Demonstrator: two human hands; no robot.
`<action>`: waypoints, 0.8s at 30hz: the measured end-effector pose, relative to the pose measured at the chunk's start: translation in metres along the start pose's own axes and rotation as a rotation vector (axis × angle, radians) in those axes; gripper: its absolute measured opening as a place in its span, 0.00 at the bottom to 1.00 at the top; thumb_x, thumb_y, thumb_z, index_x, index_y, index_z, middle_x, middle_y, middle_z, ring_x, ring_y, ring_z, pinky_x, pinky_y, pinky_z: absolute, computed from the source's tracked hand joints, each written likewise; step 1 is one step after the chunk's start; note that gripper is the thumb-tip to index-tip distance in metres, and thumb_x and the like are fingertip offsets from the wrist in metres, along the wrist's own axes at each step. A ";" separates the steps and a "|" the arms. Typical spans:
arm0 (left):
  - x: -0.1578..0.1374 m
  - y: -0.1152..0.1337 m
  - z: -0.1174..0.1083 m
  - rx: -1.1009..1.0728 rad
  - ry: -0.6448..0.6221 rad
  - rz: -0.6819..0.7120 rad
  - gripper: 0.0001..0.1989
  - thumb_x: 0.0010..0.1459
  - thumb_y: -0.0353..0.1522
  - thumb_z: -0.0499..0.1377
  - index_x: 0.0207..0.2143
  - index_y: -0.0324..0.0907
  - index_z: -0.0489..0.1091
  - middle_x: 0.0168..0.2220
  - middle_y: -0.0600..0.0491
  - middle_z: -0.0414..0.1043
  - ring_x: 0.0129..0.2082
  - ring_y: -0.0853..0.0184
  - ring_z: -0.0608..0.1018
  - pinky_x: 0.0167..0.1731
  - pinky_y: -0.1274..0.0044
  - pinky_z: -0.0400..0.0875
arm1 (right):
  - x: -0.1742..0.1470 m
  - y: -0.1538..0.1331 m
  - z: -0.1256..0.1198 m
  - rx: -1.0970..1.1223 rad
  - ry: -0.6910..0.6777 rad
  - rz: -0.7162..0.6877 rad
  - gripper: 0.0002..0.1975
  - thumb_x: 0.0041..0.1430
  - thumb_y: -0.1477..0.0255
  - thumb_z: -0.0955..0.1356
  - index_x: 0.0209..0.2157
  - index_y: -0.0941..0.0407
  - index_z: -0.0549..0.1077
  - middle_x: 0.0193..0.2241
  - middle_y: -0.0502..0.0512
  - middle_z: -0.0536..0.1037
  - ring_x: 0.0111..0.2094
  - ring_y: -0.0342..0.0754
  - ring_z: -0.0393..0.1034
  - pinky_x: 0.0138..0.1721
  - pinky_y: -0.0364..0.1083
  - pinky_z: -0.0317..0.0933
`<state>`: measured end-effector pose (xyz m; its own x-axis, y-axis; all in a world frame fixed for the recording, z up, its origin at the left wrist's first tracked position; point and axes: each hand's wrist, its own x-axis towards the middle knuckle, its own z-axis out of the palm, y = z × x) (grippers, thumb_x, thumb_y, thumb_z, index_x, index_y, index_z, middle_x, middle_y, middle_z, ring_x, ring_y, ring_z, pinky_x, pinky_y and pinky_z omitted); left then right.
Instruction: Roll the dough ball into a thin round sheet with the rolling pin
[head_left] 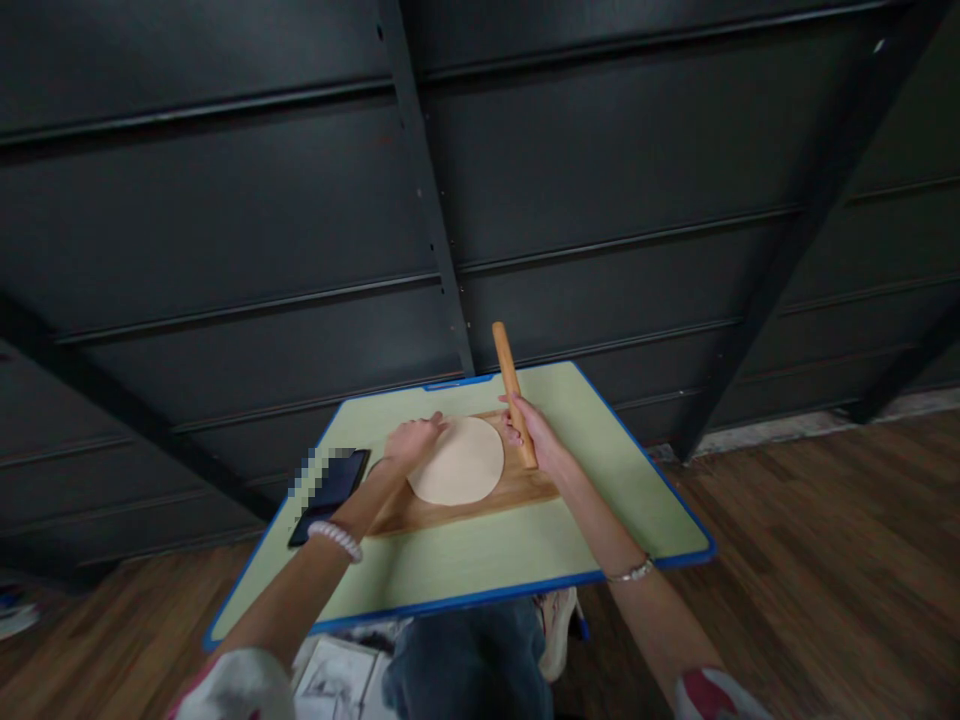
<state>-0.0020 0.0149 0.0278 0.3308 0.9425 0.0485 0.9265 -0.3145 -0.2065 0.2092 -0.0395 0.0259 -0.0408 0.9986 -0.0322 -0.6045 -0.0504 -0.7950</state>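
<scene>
A round, flat sheet of pale dough (461,465) lies on a wooden board (431,517). At its upper left edge, my left hand (412,440) is closed, with the fingertips on the rim of the dough; its thumb and fingers are partly hidden from me. My right hand (529,428) wraps round a wooden rolling pin (507,365) near its lower half. The pin is tilted, with its far end raised beyond the back of the board, and it stays to the right of the dough.
The board rests on a small pale green table (480,565) with a blue rim. A dark phone or tablet (334,490) lies at the table's left. Behind stands a dark metal panel wall (600,170). Under the front edge are my knees (469,660) and a shoe (556,630).
</scene>
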 end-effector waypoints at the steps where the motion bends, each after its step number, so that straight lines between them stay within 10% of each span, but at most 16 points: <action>1: -0.002 0.003 -0.005 0.021 0.012 0.030 0.20 0.64 0.43 0.41 0.50 0.42 0.62 0.36 0.42 0.76 0.36 0.57 0.78 0.35 0.71 0.69 | 0.001 0.001 0.000 -0.001 0.007 -0.004 0.11 0.54 0.64 0.65 0.37 0.56 0.66 0.16 0.42 0.64 0.11 0.34 0.51 0.11 0.35 0.45; 8: -0.021 0.030 -0.065 0.049 0.129 0.234 0.20 0.65 0.40 0.41 0.46 0.38 0.65 0.34 0.40 0.75 0.37 0.55 0.78 0.36 0.70 0.68 | 0.001 -0.001 -0.002 -0.028 0.050 -0.023 0.10 0.54 0.66 0.65 0.37 0.56 0.67 0.16 0.43 0.66 0.11 0.34 0.53 0.11 0.34 0.46; 24: -0.039 -0.019 -0.177 0.111 0.290 -0.094 0.18 0.63 0.38 0.46 0.41 0.37 0.70 0.33 0.43 0.74 0.36 0.56 0.77 0.37 0.68 0.69 | 0.000 -0.006 -0.006 -0.016 0.073 0.001 0.10 0.57 0.65 0.64 0.38 0.56 0.67 0.16 0.43 0.66 0.11 0.34 0.53 0.10 0.34 0.45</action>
<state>-0.0010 -0.0358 0.2027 0.2969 0.8902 0.3455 0.9355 -0.1987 -0.2922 0.2177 -0.0393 0.0273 0.0169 0.9969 -0.0768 -0.5916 -0.0519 -0.8046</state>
